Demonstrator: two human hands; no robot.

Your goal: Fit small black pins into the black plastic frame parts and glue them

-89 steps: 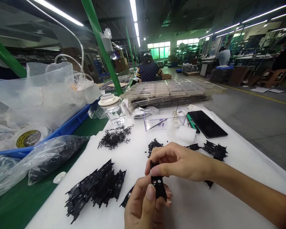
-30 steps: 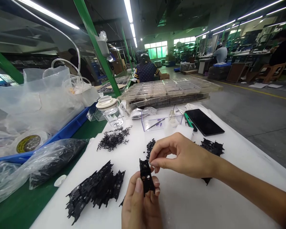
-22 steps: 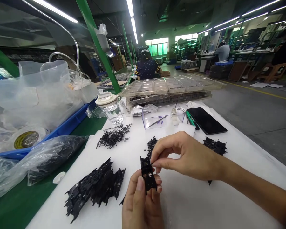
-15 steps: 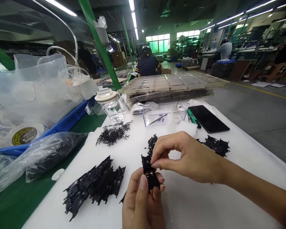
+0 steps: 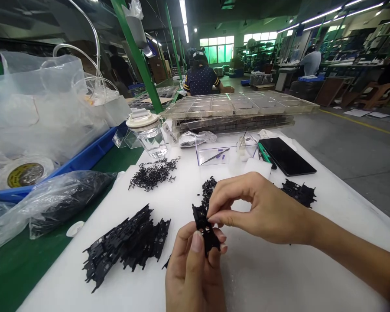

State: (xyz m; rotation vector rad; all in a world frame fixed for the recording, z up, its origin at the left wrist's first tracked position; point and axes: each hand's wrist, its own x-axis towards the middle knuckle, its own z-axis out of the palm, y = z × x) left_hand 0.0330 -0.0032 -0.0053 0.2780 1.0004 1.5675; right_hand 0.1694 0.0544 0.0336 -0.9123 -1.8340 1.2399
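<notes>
My left hand point(image 5: 195, 264) grips a flat black plastic part point(image 5: 211, 242) with cut-outs and notched ends, thumb in front and fingers behind. Over the part's upper half, my right hand point(image 5: 256, 208) is closed in a pinch, thumb and forefinger touching its edge. Whatever sits between those fingertips is hidden. Just behind lies a heap of tiny black pieces point(image 5: 208, 187), partly covered by the right hand. To the left is a stack of similar black plastic parts point(image 5: 126, 242). Farther back is a pile of thin black pieces point(image 5: 154, 174).
More black parts point(image 5: 299, 193) lie at right, near a dark tablet point(image 5: 287, 156) and a green-handled tool point(image 5: 265, 155). A clear box point(image 5: 211, 157), a lidded water jar point(image 5: 151, 136) and stacked compartment trays point(image 5: 240, 105) stand behind. A blue bin point(image 5: 94, 149) borders the left. A person point(image 5: 201, 78) sits ahead.
The view has shifted slightly, so the table's things sit a little higher in the picture. Both hands stay at the black part in nearly the same pose.
</notes>
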